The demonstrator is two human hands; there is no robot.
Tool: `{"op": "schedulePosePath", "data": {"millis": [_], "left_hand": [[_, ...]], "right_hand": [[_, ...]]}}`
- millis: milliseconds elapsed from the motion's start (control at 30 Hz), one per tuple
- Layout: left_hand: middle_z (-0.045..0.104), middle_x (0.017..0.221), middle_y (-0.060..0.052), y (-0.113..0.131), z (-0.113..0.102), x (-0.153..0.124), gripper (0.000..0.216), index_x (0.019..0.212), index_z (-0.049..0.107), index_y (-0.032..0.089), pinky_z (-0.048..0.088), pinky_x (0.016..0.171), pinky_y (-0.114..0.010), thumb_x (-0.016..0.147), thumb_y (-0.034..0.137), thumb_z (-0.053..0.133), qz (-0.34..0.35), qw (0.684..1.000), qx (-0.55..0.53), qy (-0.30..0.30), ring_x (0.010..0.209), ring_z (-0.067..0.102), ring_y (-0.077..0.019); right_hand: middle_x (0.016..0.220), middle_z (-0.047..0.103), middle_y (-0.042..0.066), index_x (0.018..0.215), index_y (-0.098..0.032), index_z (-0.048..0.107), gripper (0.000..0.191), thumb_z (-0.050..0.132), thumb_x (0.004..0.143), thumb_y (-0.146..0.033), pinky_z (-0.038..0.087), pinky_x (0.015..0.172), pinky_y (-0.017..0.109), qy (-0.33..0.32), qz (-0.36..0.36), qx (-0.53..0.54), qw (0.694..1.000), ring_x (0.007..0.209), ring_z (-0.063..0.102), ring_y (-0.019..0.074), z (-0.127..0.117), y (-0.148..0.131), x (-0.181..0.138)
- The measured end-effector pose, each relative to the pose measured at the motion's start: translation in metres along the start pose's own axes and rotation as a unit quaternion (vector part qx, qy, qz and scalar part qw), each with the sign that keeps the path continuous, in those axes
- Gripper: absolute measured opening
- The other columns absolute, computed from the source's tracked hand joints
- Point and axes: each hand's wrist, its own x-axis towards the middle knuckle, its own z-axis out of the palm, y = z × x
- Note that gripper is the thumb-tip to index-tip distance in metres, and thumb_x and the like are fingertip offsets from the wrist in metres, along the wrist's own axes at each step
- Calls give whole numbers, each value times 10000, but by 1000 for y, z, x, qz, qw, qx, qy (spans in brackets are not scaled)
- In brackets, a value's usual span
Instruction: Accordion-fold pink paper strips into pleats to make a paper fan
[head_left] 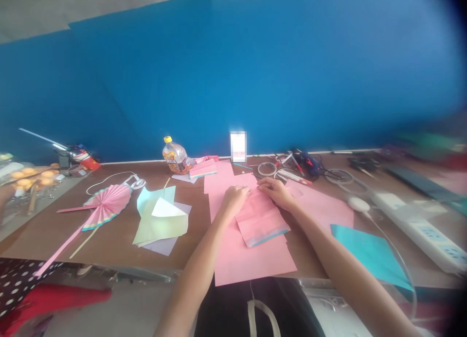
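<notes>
Folded pink paper (261, 219) lies on the counter (120, 239), straight ahead of the person, on top of larger loose pink sheets (251, 261) that hang a little over the near edge. Its long axis runs from the far end, where the hands are, back toward the person with a slight lean to the right, and the short near end carries a thin blue stripe. The left hand (235, 199) sits at the far-left corner with knuckles up and fingers curled down onto the paper. The right hand (278, 191) sits at the far-right corner, its fingers reaching leftward along the far edge. The two hands are close together and about equally near to the piece, so neither has the shorter reach. Both touch it, but the blur hides whether either hand pinches the edge or only presses it flat. All of the paper's length extends toward the body from the fingers, between the two forearms. To the left, well apart, lie pale green sheets (160, 222) and a pleated paper fan (108, 205). A teal sheet (368, 253) lies near the right forearm, a power strip (419, 230) lies beyond it, and a bottle (175, 157) stands by the blue wall.
</notes>
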Motion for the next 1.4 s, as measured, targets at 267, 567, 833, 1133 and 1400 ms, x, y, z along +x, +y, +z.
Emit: {"op": "schedulePosePath", "data": {"millis": [267, 567, 833, 1133, 1400], "left_hand": [[676, 881, -58, 4, 2, -1, 210, 907, 594, 183, 422, 725, -273, 944, 292, 418, -6, 999, -32, -7, 829, 623, -182], [669, 1013, -60, 4, -3, -5, 213, 1026, 573, 203, 430, 748, -262, 938, 220, 380, -39, 995, -69, -67, 889, 629, -182], [646, 1131, -80, -7, 7, -3, 347, 1159, 512, 210, 462, 808, -270, 882, 91, 341, -82, 975, -198, -52, 988, 615, -181], [570, 1292, -91, -9, 7, -4, 332, 1246, 440, 234, 443, 961, -347, 943, 340, 357, -78, 964, -243, -80, 1190, 545, -214], [572, 1267, -107, -5, 8, -6, 341, 1256, 384, 222, 463, 928, -340, 922, 287, 409, -63, 965, -245, -66, 1158, 561, -204]], "right_hand": [[856, 712, 51, 925, -188, 671, 251, 623, 784, -389, 478, 709, 308, -24, -41, -32, 998, 777, 644, 200, 5, 4, 4], [808, 666, 33, 846, -194, 647, 205, 619, 780, -385, 445, 649, 286, 34, -21, -39, 998, 719, 583, 174, 0, -3, 1], [815, 644, 31, 812, -183, 641, 188, 633, 769, -365, 447, 686, 296, -25, -36, 2, 999, 729, 562, 167, -8, -7, -1], [912, 680, 57, 933, -181, 694, 296, 663, 729, -393, 461, 686, 321, -21, -3, -6, 1000, 737, 570, 179, -10, 2, 1], [804, 668, 38, 896, -182, 666, 275, 619, 784, -430, 435, 636, 292, 6, -5, -4, 1000, 692, 574, 168, -8, 7, 3]]}}
